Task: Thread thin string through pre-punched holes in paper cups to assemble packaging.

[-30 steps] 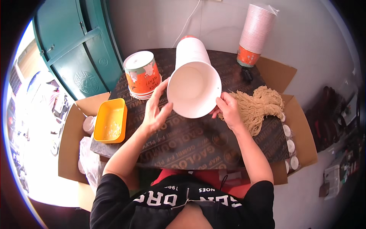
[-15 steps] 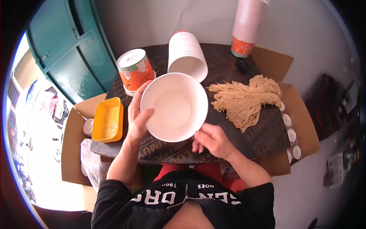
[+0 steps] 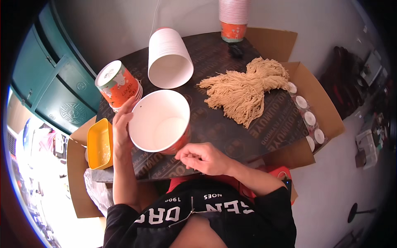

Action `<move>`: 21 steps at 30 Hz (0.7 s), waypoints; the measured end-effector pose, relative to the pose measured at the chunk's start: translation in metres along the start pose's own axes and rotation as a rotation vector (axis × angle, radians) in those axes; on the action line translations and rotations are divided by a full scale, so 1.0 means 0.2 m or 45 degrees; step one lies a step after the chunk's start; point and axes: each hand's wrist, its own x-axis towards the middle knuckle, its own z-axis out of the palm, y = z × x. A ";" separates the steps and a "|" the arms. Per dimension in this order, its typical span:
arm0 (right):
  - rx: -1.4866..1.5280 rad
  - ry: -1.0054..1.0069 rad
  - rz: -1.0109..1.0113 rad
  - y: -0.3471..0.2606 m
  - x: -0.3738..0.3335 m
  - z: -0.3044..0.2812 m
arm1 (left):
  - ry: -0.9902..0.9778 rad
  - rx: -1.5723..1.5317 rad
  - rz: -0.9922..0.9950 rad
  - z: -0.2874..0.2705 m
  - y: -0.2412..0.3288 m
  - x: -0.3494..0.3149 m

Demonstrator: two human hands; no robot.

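Observation:
A white-lined paper bucket (image 3: 159, 122) with an orange outside tilts in front of me, its mouth toward me. A small dark hole shows near its rim at the upper left. My left hand (image 3: 123, 126) holds the bucket by its left side, fingers along the wall and partly hidden. Just off its lower right side, my right hand (image 3: 203, 158) is closed with curled fingertips pinched together. Whatever lies between them, if anything, is too small to make out. To the right, a loose bundle of tan cords (image 3: 252, 89) is spread on the dark tabletop (image 3: 215, 134).
A stack of white buckets (image 3: 171, 62) lies sideways behind. An upturned orange bucket stack (image 3: 120, 84) stands at left, above a yellow tray (image 3: 99, 144) holding white bits. A tall stack (image 3: 233, 22) stands at the back. Cardboard boxes (image 3: 320, 105) flank the table, the right one with white-lidded containers.
My right hand has come away from the bucket's rim, and its fingers are now curled together. The bucket has tilted, showing more of its orange side. The whole view has shifted.

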 end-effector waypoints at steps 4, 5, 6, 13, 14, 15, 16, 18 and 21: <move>-0.391 0.493 -0.018 -0.05 -0.14 -0.16 | 0.167 0.023 0.223 -0.04 0.01 -0.09; -0.497 0.667 -0.012 -0.04 -0.18 -0.22 | 0.213 0.072 0.259 -0.06 0.01 -0.12; -0.512 0.824 0.100 -0.01 -0.23 -0.28 | 0.259 0.121 0.295 -0.09 0.00 -0.15; -1.297 1.112 0.091 0.06 -0.42 -0.65 | 0.296 0.051 0.486 -0.14 -0.04 -0.29; -1.359 1.060 0.048 0.07 -0.41 -0.68 | 0.261 0.036 0.495 -0.14 -0.04 -0.29; -1.420 1.007 0.004 0.07 -0.41 -0.70 | 0.264 0.036 0.494 -0.13 -0.04 -0.30; -1.423 1.002 0.002 0.06 -0.39 -0.71 | 0.283 0.054 0.499 -0.12 -0.05 -0.31; -1.457 0.875 -0.134 0.04 -0.36 -0.72 | 0.307 0.069 0.506 -0.10 -0.05 -0.32; -1.449 0.758 -0.171 0.00 -0.29 -0.70 | 0.383 0.106 0.534 -0.09 -0.05 -0.34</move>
